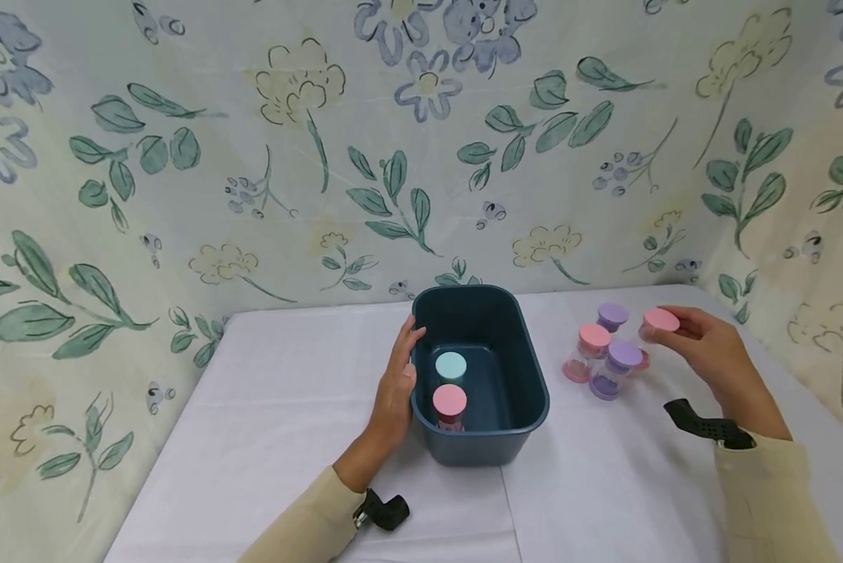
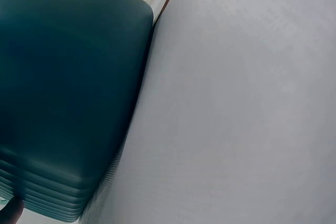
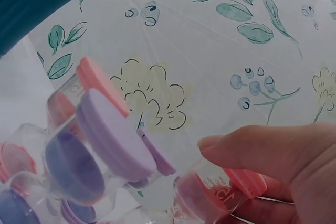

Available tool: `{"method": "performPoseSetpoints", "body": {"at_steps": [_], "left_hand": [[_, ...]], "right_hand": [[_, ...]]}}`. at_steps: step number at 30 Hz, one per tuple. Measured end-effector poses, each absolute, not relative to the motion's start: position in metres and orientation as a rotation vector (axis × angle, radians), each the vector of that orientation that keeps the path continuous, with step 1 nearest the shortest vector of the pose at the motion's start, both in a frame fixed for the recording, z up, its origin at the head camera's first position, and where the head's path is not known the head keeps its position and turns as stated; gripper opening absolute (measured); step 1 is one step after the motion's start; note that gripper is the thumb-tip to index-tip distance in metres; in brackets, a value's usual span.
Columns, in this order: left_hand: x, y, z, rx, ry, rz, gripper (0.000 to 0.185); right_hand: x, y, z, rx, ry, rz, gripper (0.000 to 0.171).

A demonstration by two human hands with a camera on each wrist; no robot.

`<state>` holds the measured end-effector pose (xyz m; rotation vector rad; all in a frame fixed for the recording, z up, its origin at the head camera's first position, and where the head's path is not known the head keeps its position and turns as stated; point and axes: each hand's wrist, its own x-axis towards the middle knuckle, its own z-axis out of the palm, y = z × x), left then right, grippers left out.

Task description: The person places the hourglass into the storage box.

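Observation:
A dark teal bin (image 1: 478,450) stands on the table, with a mint-capped sand timer (image 1: 451,367) and a pink-capped sand timer (image 1: 450,401) inside. My left hand (image 1: 392,391) rests against the bin's left side, its fingers fairly straight. Over on the right, my right hand (image 1: 706,348) pinches another pink-topped sand timer (image 1: 659,319) between thumb and fingers. Close beside it stand a front purple sand timer (image 1: 622,356), a rear purple one (image 1: 612,314) and a pink one (image 1: 593,340). Part of another pink piece (image 1: 644,360) shows behind the front purple timer.
White cloth covers the table (image 1: 274,391). A floral fabric backdrop (image 1: 421,156) rises behind its back edge and along the sides. Dark wrist mounts (image 1: 386,510) sit at both sleeve cuffs. The bin's raised rim (image 1: 537,367) lies between the two hands.

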<state>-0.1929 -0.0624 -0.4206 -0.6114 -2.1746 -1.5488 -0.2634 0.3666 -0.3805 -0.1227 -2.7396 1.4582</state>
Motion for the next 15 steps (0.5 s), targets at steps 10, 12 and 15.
{"method": "performPoseSetpoints", "body": {"at_steps": [10, 12, 15], "left_hand": [[-0.188, -0.063, -0.414, -0.616, -2.175, -1.534, 0.054], [-0.195, -0.064, -0.424, -0.617, -2.175, -1.526, 0.054], [-0.204, -0.066, -0.436, -0.619, -2.173, -1.511, 0.054]], "right_hand": [[-0.259, 0.362, -0.371, -0.164, -2.698, 1.461, 0.083], [-0.259, 0.361, -0.370, -0.190, -2.678, 1.475, 0.084], [-0.258, 0.360, -0.366, -0.235, -2.648, 1.498, 0.084]]}}
